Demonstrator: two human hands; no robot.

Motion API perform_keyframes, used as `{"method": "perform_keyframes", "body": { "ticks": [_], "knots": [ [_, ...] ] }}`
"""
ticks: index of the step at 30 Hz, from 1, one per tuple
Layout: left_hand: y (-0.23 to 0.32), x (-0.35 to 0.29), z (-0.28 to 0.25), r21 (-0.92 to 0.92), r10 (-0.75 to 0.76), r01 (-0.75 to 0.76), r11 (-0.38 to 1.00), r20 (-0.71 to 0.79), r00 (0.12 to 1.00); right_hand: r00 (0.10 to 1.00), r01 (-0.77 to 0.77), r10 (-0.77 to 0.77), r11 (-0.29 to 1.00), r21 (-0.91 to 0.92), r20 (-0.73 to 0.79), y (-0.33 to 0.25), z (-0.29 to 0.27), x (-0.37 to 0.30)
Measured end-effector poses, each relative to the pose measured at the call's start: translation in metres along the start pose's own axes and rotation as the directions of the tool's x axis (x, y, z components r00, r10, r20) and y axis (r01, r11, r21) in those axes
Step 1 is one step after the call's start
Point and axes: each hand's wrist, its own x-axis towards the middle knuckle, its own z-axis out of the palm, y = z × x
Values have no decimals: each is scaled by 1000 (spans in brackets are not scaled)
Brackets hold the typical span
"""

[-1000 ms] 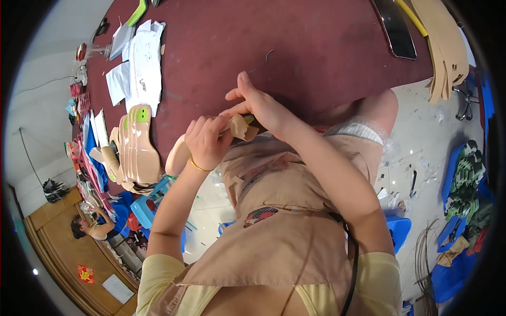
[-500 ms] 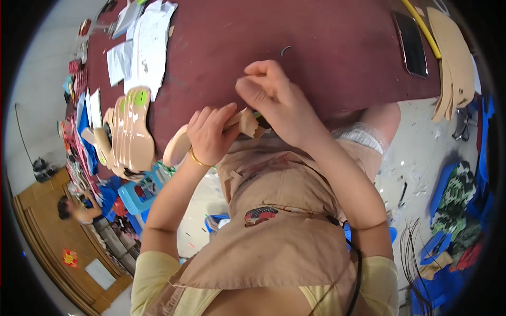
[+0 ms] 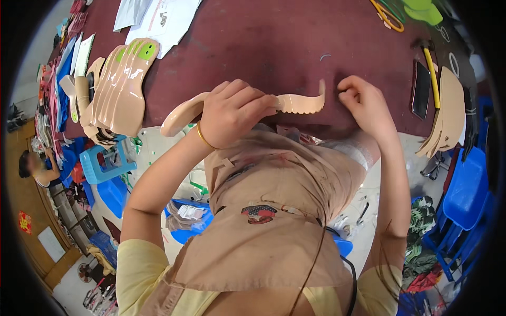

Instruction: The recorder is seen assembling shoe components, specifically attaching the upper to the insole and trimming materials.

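Observation:
My left hand [image 3: 232,111] is closed around a glossy beige strip [image 3: 299,104] at the table's near edge. The strip's right part has a scalloped lower edge and an upturned tip; its rounded wide end comes out left of my hand. To the right of that tip, and apart from it, my right hand [image 3: 363,102] has its fingers curled against the thumb. I cannot make out whether anything is between them. A stack of glossy beige shaped pieces [image 3: 126,87] with bright green patches lies left of my hands.
The dark red table [image 3: 253,47] bears papers [image 3: 163,26], a thin curved bit [image 3: 325,56], a phone [image 3: 420,89], a yellow-handled hammer [image 3: 432,73] and flat tan pieces [image 3: 447,110]. A light blue stool [image 3: 108,160] stands at lower left; a person [image 3: 41,168] is beyond it.
My right hand has moved right, away from the left hand. The strip now shows its scalloped part, and the view has shifted, with the stack appearing higher.

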Motion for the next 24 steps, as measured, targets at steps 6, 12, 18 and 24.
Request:
{"method": "perform_keyframes", "body": {
  "ticks": [6, 12, 18, 24],
  "knots": [
    [-5, 8, -7, -57, -87, 102, 993, 221, 971, 702, 632, -675, 737, -240, -226, -73, 32, -11],
    [-24, 49, -13, 37, -88, 96, 995, 787, 611, 873, 488, -483, 853, -185, 73, -62, 19, 1],
    [-29, 57, -35, -306, 109, 146, 941, 681, 724, 945, 146, -306, 715, 684, 118, -36, -28, -14],
    [-19, 48, -70, -523, 40, 253, 814, 486, 873, 912, 253, -407, 458, 852, -52, -4, -21, -27]
  ]
}}
